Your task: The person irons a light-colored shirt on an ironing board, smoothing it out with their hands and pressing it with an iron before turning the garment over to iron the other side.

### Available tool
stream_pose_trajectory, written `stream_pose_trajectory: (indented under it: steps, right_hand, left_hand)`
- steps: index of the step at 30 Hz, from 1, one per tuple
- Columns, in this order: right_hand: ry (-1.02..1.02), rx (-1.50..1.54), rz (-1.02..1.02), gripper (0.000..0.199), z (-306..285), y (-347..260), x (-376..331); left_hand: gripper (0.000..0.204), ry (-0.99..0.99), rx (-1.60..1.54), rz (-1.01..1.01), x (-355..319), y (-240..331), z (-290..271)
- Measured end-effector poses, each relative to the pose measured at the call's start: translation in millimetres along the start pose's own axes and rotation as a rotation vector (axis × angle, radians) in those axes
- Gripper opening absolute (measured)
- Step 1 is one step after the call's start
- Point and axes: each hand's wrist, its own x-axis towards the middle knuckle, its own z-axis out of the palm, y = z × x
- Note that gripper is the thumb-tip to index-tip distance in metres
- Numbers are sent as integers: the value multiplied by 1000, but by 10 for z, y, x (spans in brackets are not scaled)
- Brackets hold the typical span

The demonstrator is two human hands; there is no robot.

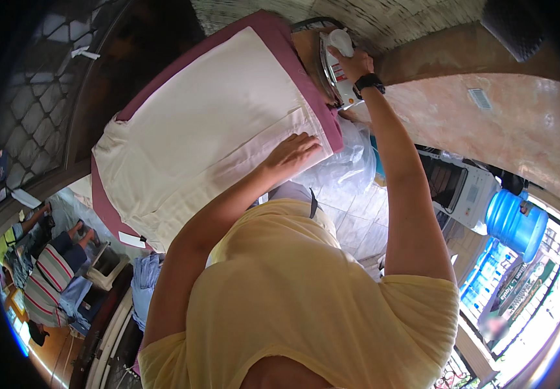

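A cream cloth garment (195, 110) is spread over a maroon-covered ironing board (276, 35), its hemmed edge along the near right side. My left hand (293, 152) rests on that edge near the board's right corner, fingers slightly bent and apart. Farther off to the right, my right hand (355, 65) is closed round the handle of a white and silver iron (337, 76). The iron is at the brown end of the board, beyond the cloth, and my fingers partly hide its handle. A black watch is on my right wrist.
Clear plastic wrapping (344, 159) hangs below the board's right corner. A water dispenser with a blue jug (516, 223) stands at the right. Folded blue cloth (145, 285) lies at the lower left. A person in a striped shirt (50, 279) is farther left, beside a dark lattice door.
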Motion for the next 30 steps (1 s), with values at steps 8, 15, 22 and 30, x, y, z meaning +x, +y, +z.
stream_pose_trajectory:
  steps: [8,15,22,30]
  right_hand:
    - [190,88,-45,79,151,184,-138]
    - [451,-234,-695,53,200,-296,-172]
    - [3,-135,-875,43,1197,-1012,350]
    - [-326,-207,-743,45,1647,-1338,934]
  left_hand:
    - [32,-54,240,-52,328,41,489]
    - [24,-37,199,-26,265,36,448]
    - [25,-103,-14,-34,23,224,106]
    - [27,92,-265,-239,-294,313,-18]
